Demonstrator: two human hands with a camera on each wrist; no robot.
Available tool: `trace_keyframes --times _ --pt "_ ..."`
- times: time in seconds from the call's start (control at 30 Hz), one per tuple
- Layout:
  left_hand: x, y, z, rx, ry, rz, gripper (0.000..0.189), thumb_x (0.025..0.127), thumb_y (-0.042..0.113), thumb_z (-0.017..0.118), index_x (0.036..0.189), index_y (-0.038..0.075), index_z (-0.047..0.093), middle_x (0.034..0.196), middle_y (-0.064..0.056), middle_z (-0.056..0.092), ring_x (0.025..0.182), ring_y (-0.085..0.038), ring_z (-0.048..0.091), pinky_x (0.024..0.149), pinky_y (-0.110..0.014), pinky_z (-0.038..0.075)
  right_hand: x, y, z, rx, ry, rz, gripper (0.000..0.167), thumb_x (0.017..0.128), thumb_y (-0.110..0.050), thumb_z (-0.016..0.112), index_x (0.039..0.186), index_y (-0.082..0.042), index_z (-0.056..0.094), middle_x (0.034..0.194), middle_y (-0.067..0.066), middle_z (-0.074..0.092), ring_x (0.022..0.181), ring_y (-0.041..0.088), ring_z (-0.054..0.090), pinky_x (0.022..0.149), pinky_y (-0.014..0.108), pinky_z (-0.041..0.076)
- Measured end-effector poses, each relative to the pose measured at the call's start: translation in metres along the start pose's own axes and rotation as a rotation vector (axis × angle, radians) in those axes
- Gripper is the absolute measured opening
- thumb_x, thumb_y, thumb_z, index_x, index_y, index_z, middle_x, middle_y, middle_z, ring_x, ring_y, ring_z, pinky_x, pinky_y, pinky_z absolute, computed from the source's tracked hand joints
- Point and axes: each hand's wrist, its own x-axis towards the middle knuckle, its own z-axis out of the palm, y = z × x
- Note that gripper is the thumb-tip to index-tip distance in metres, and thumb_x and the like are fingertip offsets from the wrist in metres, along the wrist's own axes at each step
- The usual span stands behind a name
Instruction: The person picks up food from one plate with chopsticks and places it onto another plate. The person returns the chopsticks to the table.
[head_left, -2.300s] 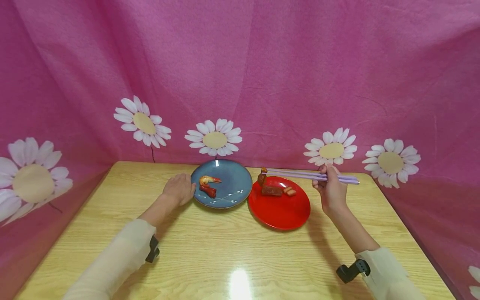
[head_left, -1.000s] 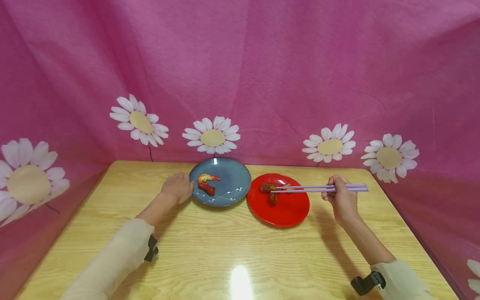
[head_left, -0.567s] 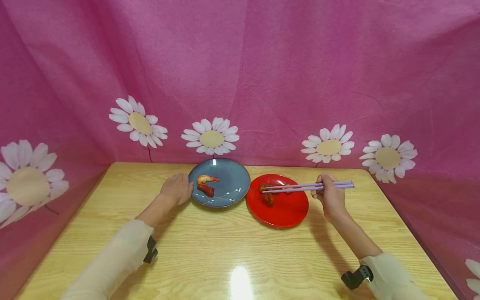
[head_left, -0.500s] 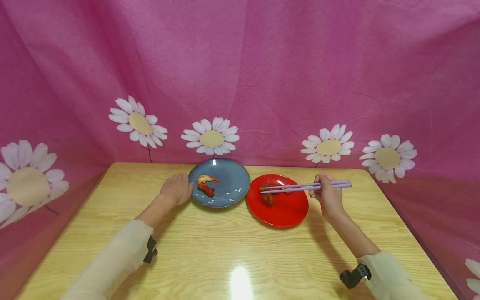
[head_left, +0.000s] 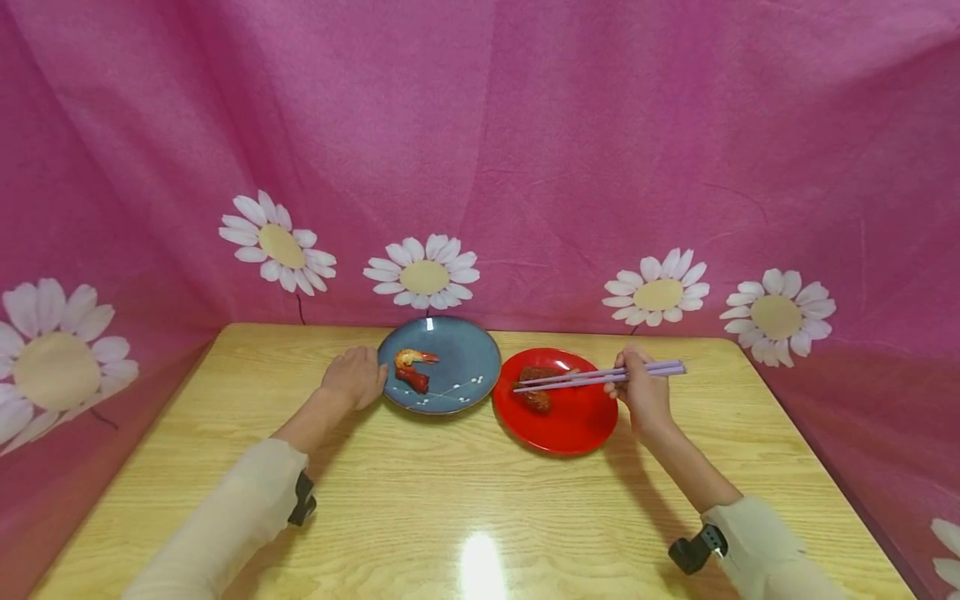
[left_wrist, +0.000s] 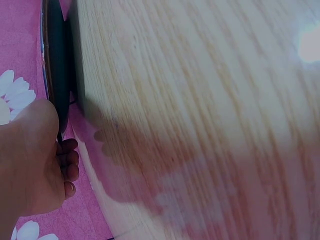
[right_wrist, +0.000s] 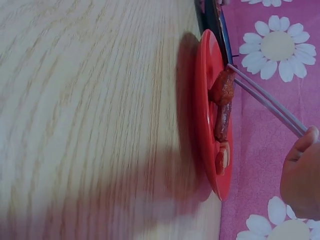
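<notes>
On the left portion of the red plate (head_left: 577, 425), a glazed brown food piece (head_left: 537, 401) was laid, and the tips of the purple chopsticks (head_left: 577, 382) were brought against its top. The chopsticks were pinched in the right hand (head_left: 643, 392), which was positioned at the right side of the red plate, with the shafts directed leftward across it. Whether the brown piece was clamped between the tips could not be determined. Farther back on the red plate, a dark oblong piece (head_left: 536, 372) was partly covered by the shafts; beside it, small pale-edged pieces (right_wrist: 225, 155) were shown in the right wrist view.

Just left of the red plate, a blue plate (head_left: 461, 358) was placed, bearing a shrimp (head_left: 408, 359) and a dark red piece (head_left: 413, 381). Its rim on the side away from the red plate was apparently pinched by the left hand (head_left: 354, 377), the fingers being curled there.

The step in hand was judged to be the gripping or releasing of the brown piece on the red plate. For a lift, even closure of the tips was required; for a release, gentle parting, with neighbouring pieces left undisturbed.
</notes>
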Motion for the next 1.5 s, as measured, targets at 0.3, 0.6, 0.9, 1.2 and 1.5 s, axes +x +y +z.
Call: trace_keyframes --times 0.3,0.6,0.9,1.2,1.5 --pt "0.002 0.000 0.001 -0.003 -0.015 -0.004 0.041 0.104 0.025 0.039 0.112 -0.013 0.052 0.110 -0.027 0.056 0.110 -0.042 0.054 0.095 -0.052 0.044 -0.002 0.003 0.006 -0.050 0.006 -0.004 0.030 0.106 -0.014 0.040 0.081 -0.002 0.051 0.059 0.000 0.052 0.046 0.006 0.056 0.047 0.017 0.047" --pt "0.003 0.002 -0.001 -0.012 -0.023 -0.007 0.041 0.105 0.025 0.038 0.114 -0.013 0.051 0.112 -0.027 0.056 0.112 -0.043 0.053 0.096 -0.053 0.043 -0.003 0.003 0.008 -0.057 0.001 -0.010 0.030 0.107 -0.017 0.041 0.083 -0.001 0.050 0.059 0.000 0.052 0.045 0.007 0.056 0.047 0.017 0.047" --pt "0.002 0.002 -0.001 -0.015 -0.041 -0.021 0.043 0.105 0.026 0.037 0.116 -0.013 0.050 0.113 -0.027 0.055 0.114 -0.042 0.052 0.096 -0.053 0.043 -0.004 0.007 0.008 -0.082 0.010 -0.017 0.031 0.107 -0.017 0.042 0.082 -0.001 0.052 0.059 0.002 0.052 0.045 0.007 0.055 0.046 0.017 0.047" --pt "0.000 0.002 -0.002 -0.028 -0.029 -0.021 0.041 0.105 0.025 0.039 0.114 -0.014 0.051 0.112 -0.027 0.056 0.112 -0.042 0.053 0.096 -0.053 0.043 -0.005 0.008 0.011 -0.061 -0.002 -0.012 0.032 0.108 -0.016 0.042 0.084 0.004 0.051 0.059 0.002 0.053 0.046 0.008 0.056 0.046 0.017 0.047" --pt "0.000 0.001 0.000 -0.024 -0.018 -0.021 0.040 0.105 0.025 0.040 0.111 -0.013 0.051 0.109 -0.026 0.056 0.110 -0.042 0.054 0.094 -0.053 0.044 -0.005 0.002 0.015 -0.040 -0.068 -0.055 0.029 0.107 -0.014 0.043 0.084 0.004 0.051 0.062 0.005 0.058 0.047 0.009 0.055 0.046 0.019 0.047"
